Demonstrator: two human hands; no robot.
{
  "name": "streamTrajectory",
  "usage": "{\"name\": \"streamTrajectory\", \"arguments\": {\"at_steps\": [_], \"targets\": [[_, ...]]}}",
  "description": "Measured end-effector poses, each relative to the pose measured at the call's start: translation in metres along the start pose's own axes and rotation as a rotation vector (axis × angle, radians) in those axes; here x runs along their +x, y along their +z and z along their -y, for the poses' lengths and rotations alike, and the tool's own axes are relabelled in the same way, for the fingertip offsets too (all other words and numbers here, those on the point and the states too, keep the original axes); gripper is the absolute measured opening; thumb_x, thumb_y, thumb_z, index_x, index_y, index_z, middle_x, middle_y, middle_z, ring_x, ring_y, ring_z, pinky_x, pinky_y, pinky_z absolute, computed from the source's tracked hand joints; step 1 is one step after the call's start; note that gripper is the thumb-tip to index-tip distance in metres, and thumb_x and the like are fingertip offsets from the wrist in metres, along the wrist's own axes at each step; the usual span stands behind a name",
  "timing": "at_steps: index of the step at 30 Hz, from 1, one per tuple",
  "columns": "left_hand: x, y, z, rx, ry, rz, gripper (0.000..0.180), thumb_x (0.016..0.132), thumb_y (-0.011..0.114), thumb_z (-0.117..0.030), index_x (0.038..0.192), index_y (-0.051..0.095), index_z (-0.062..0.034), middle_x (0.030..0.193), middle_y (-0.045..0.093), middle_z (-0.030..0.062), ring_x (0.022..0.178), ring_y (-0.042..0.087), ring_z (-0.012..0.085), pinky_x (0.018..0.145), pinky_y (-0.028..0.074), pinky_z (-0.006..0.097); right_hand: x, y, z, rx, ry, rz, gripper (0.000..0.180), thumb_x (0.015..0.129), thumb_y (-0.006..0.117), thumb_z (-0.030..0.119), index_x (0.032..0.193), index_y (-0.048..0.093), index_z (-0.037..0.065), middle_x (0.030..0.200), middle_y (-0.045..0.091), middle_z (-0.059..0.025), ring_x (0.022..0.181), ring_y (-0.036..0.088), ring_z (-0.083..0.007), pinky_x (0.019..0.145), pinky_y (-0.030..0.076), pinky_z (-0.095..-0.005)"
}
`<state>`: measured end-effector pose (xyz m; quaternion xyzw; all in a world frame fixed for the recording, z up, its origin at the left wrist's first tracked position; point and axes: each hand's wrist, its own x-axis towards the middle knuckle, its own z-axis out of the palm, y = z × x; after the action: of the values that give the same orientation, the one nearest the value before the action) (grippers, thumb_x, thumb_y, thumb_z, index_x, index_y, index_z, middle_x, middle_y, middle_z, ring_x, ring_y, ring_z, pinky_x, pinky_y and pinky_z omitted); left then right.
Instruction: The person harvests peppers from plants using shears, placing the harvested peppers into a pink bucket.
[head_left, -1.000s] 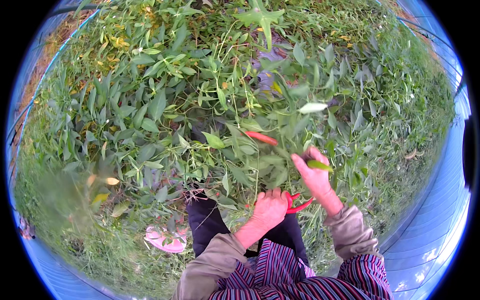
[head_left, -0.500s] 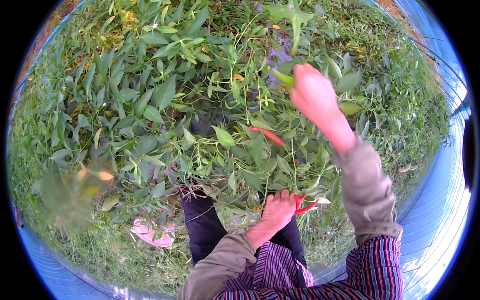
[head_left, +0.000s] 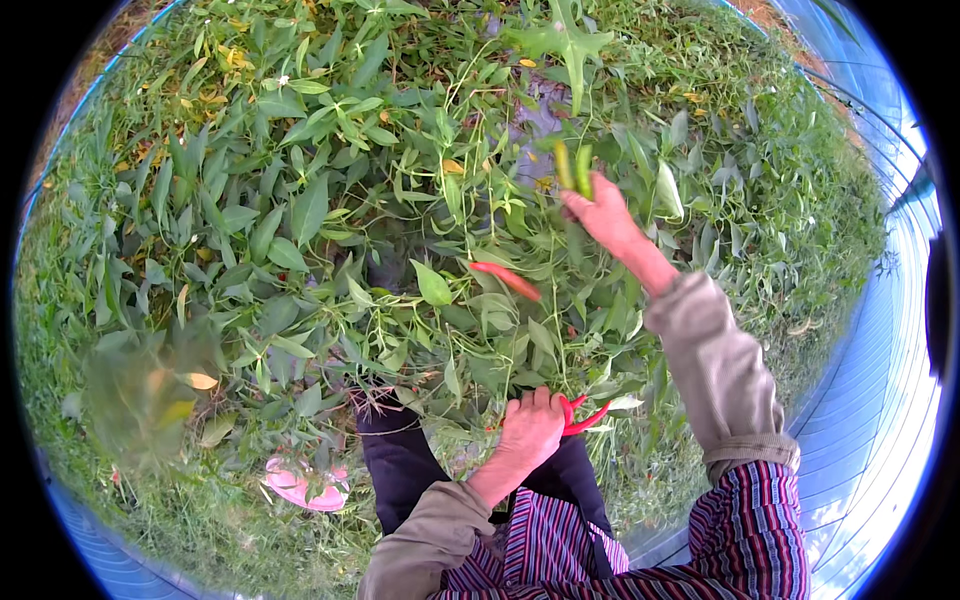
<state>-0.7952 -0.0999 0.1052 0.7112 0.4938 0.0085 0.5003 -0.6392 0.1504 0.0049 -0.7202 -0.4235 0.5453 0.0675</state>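
Note:
My left hand [head_left: 532,428] is closed around several red chili peppers [head_left: 588,418], low over my right knee. Their pointed ends stick out to the right of my fingers. Farther out and to the right, my right hand [head_left: 606,218] pinches green chili peppers [head_left: 576,170], a yellowish-green one and a brighter green one, slightly blurred. Between the two hands a single red chili pepper [head_left: 507,280] shows among the leaves. How it is attached is hidden.
Dense green chili plants [head_left: 290,200] fill the ground ahead and to the left. Grey-purple plastic sheeting [head_left: 537,125] shows through in strips. Blue netting or plastic [head_left: 860,430] curves along the right side. A pink object [head_left: 307,485] lies in the grass by my left leg.
My right hand has come nearer, down from the upper foliage, with the green peppers now pointing away from me. My left hand keeps its hold on the red peppers. The view has shifted slightly.

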Motion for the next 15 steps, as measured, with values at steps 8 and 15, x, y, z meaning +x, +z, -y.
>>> {"name": "streamTrajectory", "arguments": {"at_steps": [8, 15], "targets": [[-0.003, 0.000, 0.007, 0.019, -0.022, 0.058, 0.013, 0.073, 0.061, -0.015, 0.082, 0.056, -0.0086, 0.081, 0.054, 0.0072, 0.075, 0.060, 0.0223, 0.062, 0.041, 0.036, -0.216, 0.007, 0.044, -0.135, 0.135, -0.041, 0.021, 0.078, 0.069, 0.019, 0.083, 0.057, 0.003, 0.070, 0.057, -0.0032, 0.061, 0.051, -0.0105, 0.053, 0.041, -0.0261], [-0.001, 0.003, -0.002, 0.030, -0.020, 0.045, 0.018, 0.076, 0.058, -0.018, 0.087, 0.056, -0.0042, 0.084, 0.055, 0.0091, 0.076, 0.060, 0.0239, 0.064, 0.043, 0.039, -0.155, 0.045, 0.049, -0.667, -0.407, 0.051, 0.027, 0.070, 0.062, 0.004, 0.095, 0.054, -0.002, 0.088, 0.061, -0.0177, 0.075, 0.063, -0.0353, 0.065, 0.050, -0.0430]]}}
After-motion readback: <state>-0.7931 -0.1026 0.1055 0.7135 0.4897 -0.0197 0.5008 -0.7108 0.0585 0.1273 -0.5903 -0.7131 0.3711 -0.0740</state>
